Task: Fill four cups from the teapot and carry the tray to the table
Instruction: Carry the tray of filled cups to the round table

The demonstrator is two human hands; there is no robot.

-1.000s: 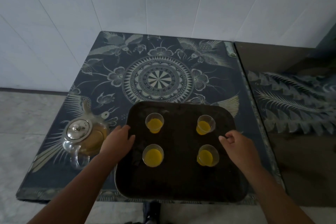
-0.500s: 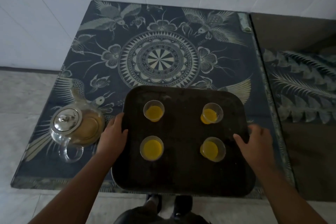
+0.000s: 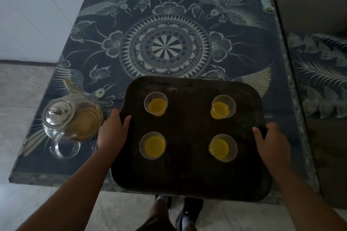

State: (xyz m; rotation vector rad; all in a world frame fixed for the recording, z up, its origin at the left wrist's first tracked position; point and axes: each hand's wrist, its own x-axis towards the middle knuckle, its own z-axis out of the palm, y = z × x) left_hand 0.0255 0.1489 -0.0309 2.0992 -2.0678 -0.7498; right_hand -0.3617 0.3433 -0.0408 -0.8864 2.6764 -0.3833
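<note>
both hands, left (image 3: 112,133) and right (image 3: 272,141), grip the tray (image 3: 187,174) edges, fingers curled under and hidden.

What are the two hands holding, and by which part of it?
The tray: the left hand grips its left rim and the right hand its right rim, thumbs over the edge. The teapot is not held.

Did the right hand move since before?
Yes. The right hand went outward from beside the near right cup to the tray's right edge, which it now grips.
</note>
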